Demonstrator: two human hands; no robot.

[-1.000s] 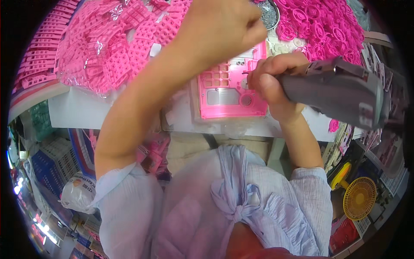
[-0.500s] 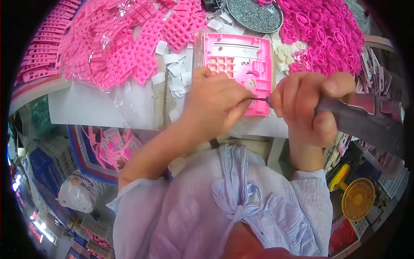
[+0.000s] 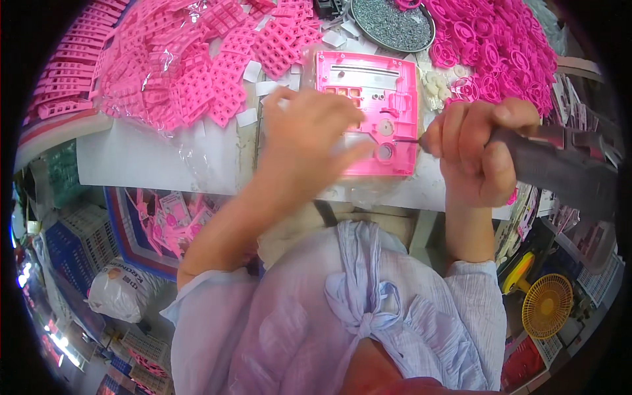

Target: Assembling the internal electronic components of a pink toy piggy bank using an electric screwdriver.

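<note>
A pink plastic housing lies on the bench with its ribbed inside up. It has a row of square openings and a metal strip near its far edge. My right hand is wrapped round a dark power screwdriver held sideways. The thin bit points left over the housing's right part; contact with a screw cannot be made out. My left hand, blurred by motion, is over the housing's left edge. Its thumb and fingers are apart, with nothing visible between them.
A round dish of small screws stands behind the housing. Pink grid-like parts are heaped at left, darker pink ring-shaped parts at right. White pieces lie left of the housing. A bin of pink parts stands lower left, a yellow fan lower right.
My left hand has drawn back to the left from the bit, and its thumb and fingers have parted. The screwdriver bit has risen slightly in view, still over the housing.
</note>
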